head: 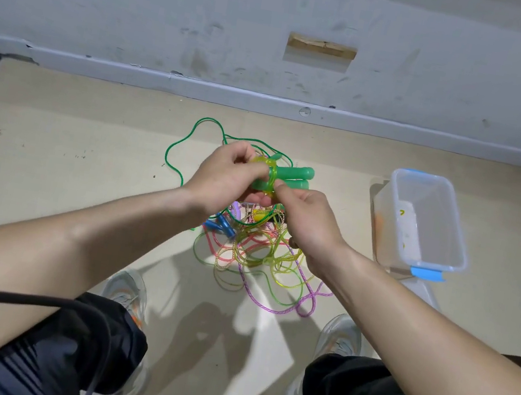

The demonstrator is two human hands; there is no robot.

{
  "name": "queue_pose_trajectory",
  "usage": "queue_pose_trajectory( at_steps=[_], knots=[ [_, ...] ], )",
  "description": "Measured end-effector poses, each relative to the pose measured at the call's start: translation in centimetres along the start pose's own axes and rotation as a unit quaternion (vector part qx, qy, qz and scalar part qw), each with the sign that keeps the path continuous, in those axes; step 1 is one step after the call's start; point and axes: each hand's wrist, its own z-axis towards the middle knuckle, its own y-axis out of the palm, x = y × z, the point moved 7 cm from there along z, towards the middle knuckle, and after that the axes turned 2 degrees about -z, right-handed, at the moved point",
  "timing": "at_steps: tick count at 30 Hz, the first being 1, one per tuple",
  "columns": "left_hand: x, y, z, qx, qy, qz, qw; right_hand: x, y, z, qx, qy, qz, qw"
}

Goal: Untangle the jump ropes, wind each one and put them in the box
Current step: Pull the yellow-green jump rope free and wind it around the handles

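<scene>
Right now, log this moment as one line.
step: winding | left grip: holds green handles | right grip: pinches rope wrap | box: open

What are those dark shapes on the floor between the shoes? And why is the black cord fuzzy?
Head view: they are shadows cast on the floor; head view: the black cord seems close to the lens, so out of focus.

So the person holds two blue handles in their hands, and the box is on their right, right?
Not quite: the handles are green, not blue. The head view shows the left hand gripping them and the right hand pinching the rope wound round them. Some blue handles lie on the floor. The box is on their right.
</scene>
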Motion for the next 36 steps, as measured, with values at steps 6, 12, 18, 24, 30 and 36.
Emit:
queue_pose_trajectory(
  at_steps=[6, 12, 18, 24, 30, 36],
  knots=[
    [-0.2, -0.5, 0.0, 0.052, -0.006, -0.025, 0.998, -0.8, 0.8, 0.0, 0.006, -0.046, -0.023, 0.999],
    [-0.7, -0.8, 0.1, 0.084, 0.003, -0.041, 0.996, -1.0, 0.3, 0.3, 0.027, -0.061, -0.039, 0.997],
    [-0.8, -0.4, 0.0, 0.079, 0.012, -0.055, 0.995, -1.2, 0.1, 0.6, 0.04, -0.067, -0.044, 0.996],
    [-0.1, 0.4, 0.0, 0.014, 0.055, 0.001, 0.998, -0.9, 0.3, 0.8, 0.023, -0.054, -0.037, 0.998],
    [0.0, 0.7, -0.1, 0.017, 0.114, 0.106, 0.988, -1.0, -0.2, 0.4, 0.009, -0.053, -0.034, 0.998],
    [-0.8, 0.4, 0.9, 0.037, 0.124, 0.193, 0.973, -1.8, -0.3, 0.6, 0.022, -0.085, -0.103, 0.991]
  ],
)
